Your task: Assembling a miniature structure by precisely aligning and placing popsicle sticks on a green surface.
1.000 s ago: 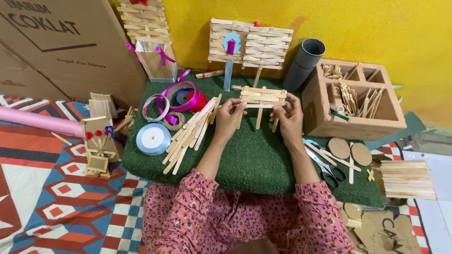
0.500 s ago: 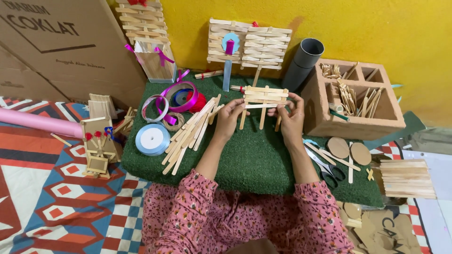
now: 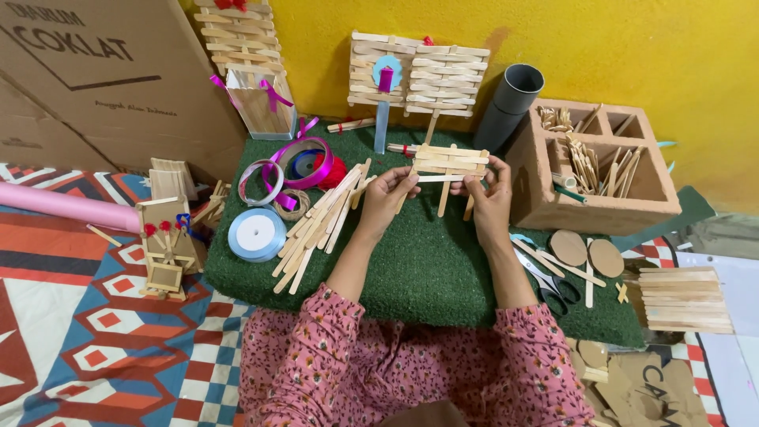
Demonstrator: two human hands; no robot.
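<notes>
The stick panel (image 3: 447, 162), a small fence-like piece of flat wooden craft sticks glued across upright ones, is held in the air above the far middle of the green turf mat (image 3: 427, 261), its legs pointing down toward the mat. Largest in view is the patterned floor mat (image 3: 71, 316) in red, blue and white, with a brown cardboard sheet (image 3: 95, 79) leaning at the upper left against the yellow wall (image 3: 632, 47). On the right of the turf stands a brick-coloured block (image 3: 553, 207) with 4 open compartments holding more sticks, and a grey tube (image 3: 510, 103) leans behind it. A larger woven stick panel (image 3: 443, 75) stands at the back against the wall. A loose pile of craft sticks (image 3: 320, 225) lies left of the hands, with a pink ribbon roll (image 3: 296, 162) behind it and a pale blue tape roll (image 3: 257, 235) at the mat's left edge. Scissors (image 3: 545, 281) lie right of the forearms. The left hand (image 3: 387, 198) has its grip closed on the panel's left end, fingers pinching the sticks. The right hand (image 3: 490, 194) has its grip closed on the right end, thumb in front and fingers behind.
</notes>
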